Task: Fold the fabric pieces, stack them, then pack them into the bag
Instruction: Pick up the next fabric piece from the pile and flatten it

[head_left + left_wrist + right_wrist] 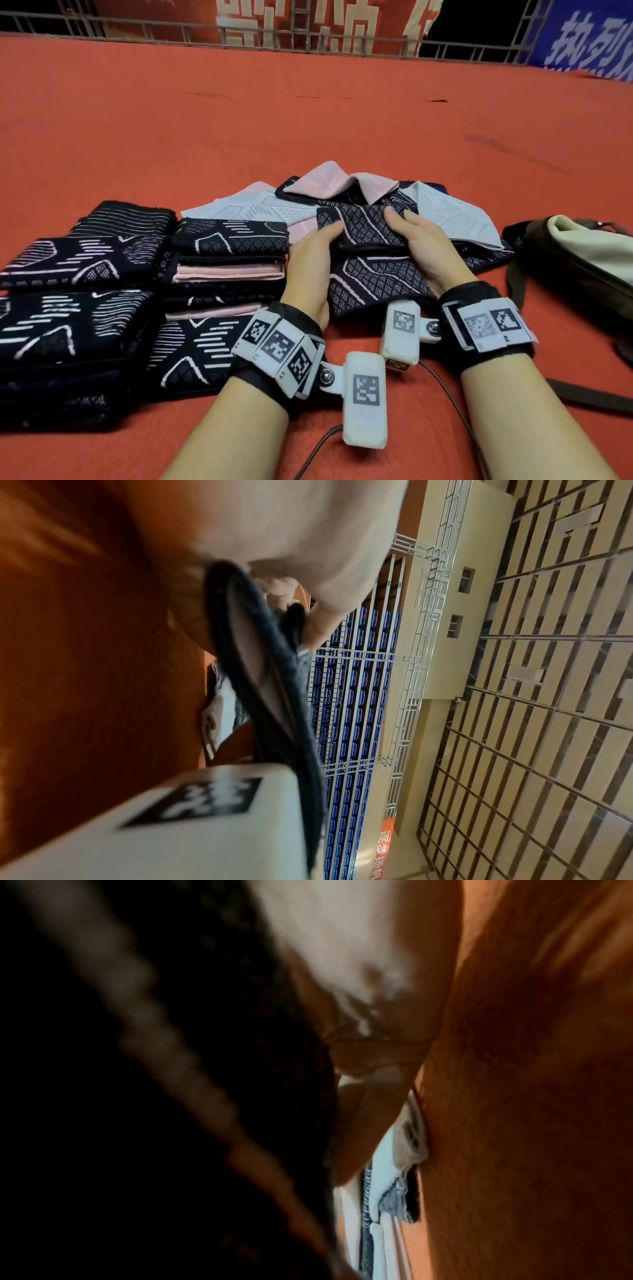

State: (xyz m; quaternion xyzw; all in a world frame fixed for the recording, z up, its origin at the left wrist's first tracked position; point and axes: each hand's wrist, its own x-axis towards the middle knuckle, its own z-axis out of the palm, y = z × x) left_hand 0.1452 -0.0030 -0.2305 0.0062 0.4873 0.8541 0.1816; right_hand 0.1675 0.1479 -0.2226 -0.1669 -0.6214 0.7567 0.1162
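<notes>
In the head view both hands hold one dark, diamond-patterned fabric piece (368,240), partly folded, low over the red carpet. My left hand (323,238) grips its left edge with the thumb on top. My right hand (406,229) grips its right edge, thumb on top too. The left wrist view shows the fabric's dark edge (263,685) running from the fingers (318,620). In the right wrist view the dark fabric (171,1110) fills the left side beside the palm (373,1053). Just behind the hands lies a loose pile of unfolded pink and pale blue pieces (342,185).
Several stacks of folded dark and pink pieces (229,253) stand to the left, others nearer (65,329). An olive and cream bag (582,250) lies at the right, its strap trailing forward. Red carpet (308,120) stretches to a metal railing (308,37).
</notes>
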